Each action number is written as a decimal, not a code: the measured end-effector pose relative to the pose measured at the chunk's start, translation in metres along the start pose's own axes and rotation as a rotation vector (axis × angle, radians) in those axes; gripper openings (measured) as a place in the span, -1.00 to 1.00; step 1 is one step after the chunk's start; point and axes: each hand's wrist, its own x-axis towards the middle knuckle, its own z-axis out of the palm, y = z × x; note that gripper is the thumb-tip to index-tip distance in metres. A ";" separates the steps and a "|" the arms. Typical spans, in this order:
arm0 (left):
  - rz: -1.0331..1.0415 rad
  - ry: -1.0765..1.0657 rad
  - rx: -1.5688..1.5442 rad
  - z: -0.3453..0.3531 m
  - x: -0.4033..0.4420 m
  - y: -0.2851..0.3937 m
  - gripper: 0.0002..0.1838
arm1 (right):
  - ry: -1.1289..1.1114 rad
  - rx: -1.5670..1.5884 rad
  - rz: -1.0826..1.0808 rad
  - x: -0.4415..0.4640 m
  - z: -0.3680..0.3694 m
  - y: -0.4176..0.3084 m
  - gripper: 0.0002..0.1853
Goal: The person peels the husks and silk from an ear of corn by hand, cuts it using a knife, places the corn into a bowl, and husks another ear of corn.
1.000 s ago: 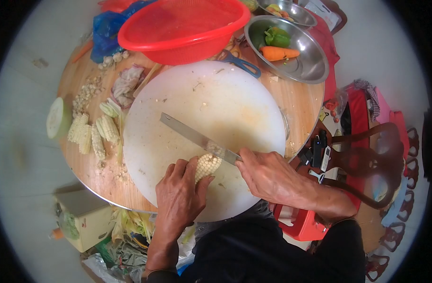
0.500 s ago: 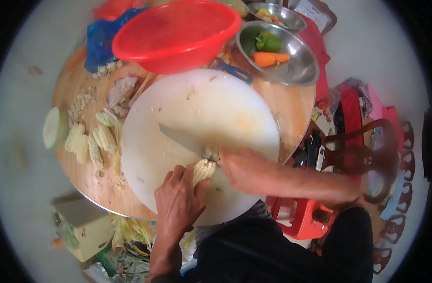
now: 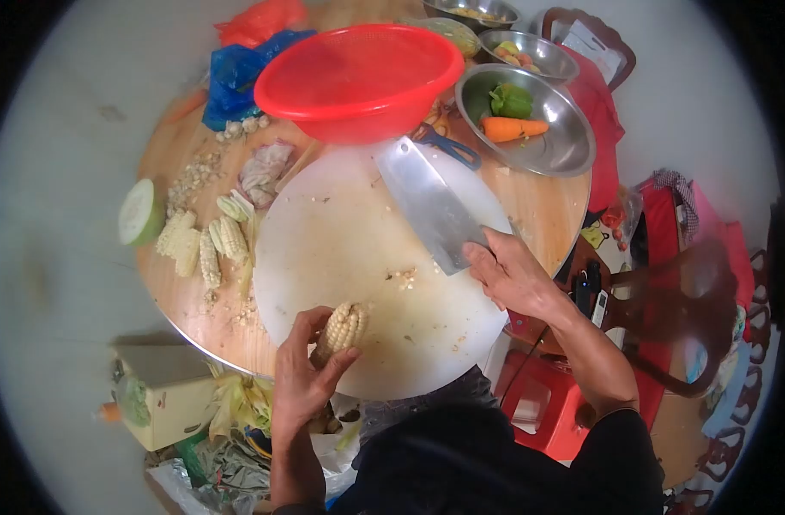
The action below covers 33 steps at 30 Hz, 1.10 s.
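Observation:
My left hand [image 3: 311, 371] grips a piece of pale corn cob [image 3: 344, 330] between thumb and fingers, above the near left part of the round white cutting board [image 3: 324, 223]. Closed round the handle of a cleaver [image 3: 428, 199] is my right hand [image 3: 514, 276], at the board's right side. The blade is broad and points away, its flat face up; the handle is hidden in my fingers. Loose corn kernels [image 3: 402, 276] lie on the middle of the board. More corn pieces [image 3: 229, 239] rest on the wooden table [image 3: 195, 313] to the left.
A red basin [image 3: 358, 120] stands behind the board, near blue-handled scissors [image 3: 448, 146]. To its right a steel bowl [image 3: 573, 137] holds a carrot [image 3: 513, 129] and a green pepper [image 3: 511, 100]. Garlic and a cut pale-green gourd [image 3: 141, 213] are at left. A red stool [image 3: 543, 403] stands below right.
My right hand has moved right with the cleaver, which now lies turned flat, away from the cob. My left hand has lifted the corn cob and tilted it. Kernels now show on the board.

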 end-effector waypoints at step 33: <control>0.306 0.300 -0.210 0.010 0.005 0.011 -0.31 | -0.254 0.370 -0.138 0.045 0.147 -0.030 -0.74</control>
